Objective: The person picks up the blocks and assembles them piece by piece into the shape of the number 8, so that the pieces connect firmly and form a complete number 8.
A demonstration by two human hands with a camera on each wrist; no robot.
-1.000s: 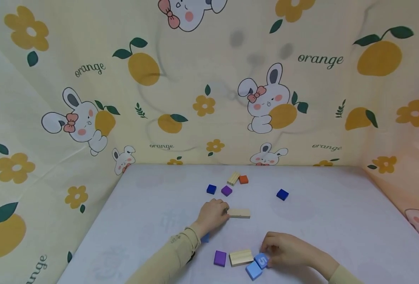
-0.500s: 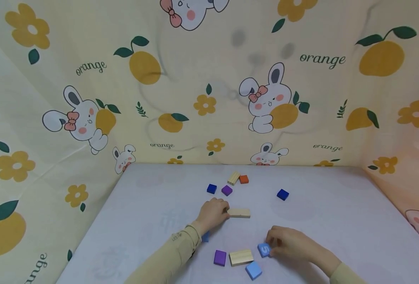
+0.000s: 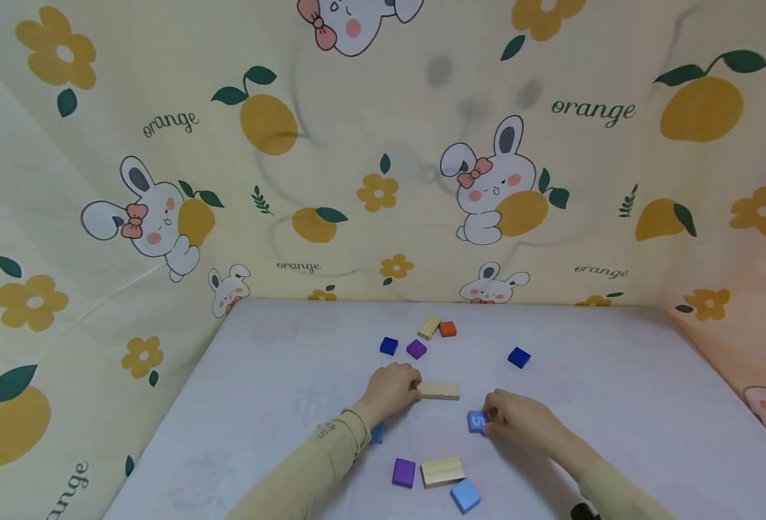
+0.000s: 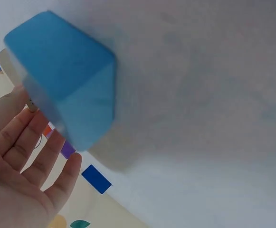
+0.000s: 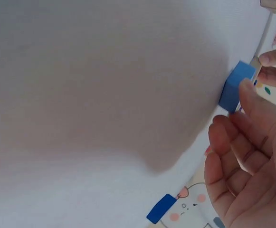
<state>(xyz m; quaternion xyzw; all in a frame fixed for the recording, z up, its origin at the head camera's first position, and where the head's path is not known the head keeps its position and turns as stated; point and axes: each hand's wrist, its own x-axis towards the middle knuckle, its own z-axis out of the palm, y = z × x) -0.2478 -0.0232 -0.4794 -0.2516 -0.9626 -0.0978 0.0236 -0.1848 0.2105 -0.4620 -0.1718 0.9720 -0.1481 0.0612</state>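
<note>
The white table point(image 3: 616, 375) carries eleven blocks. Three are plain wood: one short one point(image 3: 429, 326) at the far side, one long one point(image 3: 439, 391) in the middle, one point(image 3: 442, 471) near the front. Two are purple: one point(image 3: 416, 349) at the far group, one point(image 3: 403, 472) just left of the front wooden block. Two are dark blue: one point(image 3: 388, 345) beside the far purple block, one point(image 3: 518, 357) alone, beyond the right hand. One is orange point(image 3: 447, 328), touching the far wooden block. Three are light blue: the numbered block point(image 3: 477, 421), a plain one point(image 3: 465, 495) at the front edge, and one point(image 3: 377, 432) half hidden under the left sleeve.

The right hand point(image 3: 519, 419) pinches the numbered block between thumb and curled fingertips; the block sits at the hand's left side, on or just above the table, below and to the right of the long wooden block. The left hand point(image 3: 390, 390) rests with its fingers curled against the left end of the long wooden block, touching it; whether it truly grips the block cannot be told.

Since a second ago the right hand has carried the numbered block away from the front cluster, where it lay against the plain light blue block and the front wooden block, up toward the long wooden block. The left hand has stayed put, and the other blocks have not moved.
</note>
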